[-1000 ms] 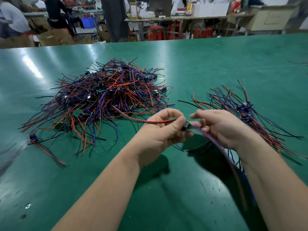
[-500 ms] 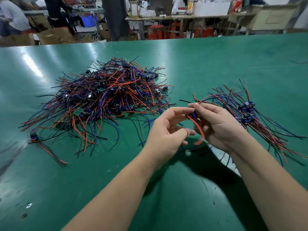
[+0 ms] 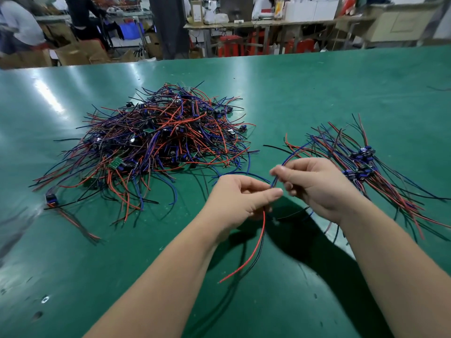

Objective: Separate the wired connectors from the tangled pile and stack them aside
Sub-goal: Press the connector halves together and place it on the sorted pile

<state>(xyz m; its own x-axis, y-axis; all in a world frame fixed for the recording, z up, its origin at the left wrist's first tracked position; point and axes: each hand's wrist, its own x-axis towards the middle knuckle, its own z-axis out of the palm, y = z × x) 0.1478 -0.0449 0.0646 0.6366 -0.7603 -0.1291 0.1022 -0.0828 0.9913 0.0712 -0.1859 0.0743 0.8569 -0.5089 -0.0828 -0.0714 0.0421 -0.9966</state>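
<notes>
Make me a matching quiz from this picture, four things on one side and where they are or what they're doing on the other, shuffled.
Column one:
1 tangled pile
2 sorted stack
3 left hand
4 right hand

Column two:
A pinches a blue wire
B lies on the right side of the table
C holds red and black wires hanging down
D lies on the table's left side

Pairs: 1-D, 2-B, 3-C, 4-A

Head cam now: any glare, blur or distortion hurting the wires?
Head view: glare streak on the table at far left; left frame edge smears, blurring the stray connector; tangled pile, left hand, right hand and the pinched wires look sharp; wide-angle lens bows the table's far edge.
</notes>
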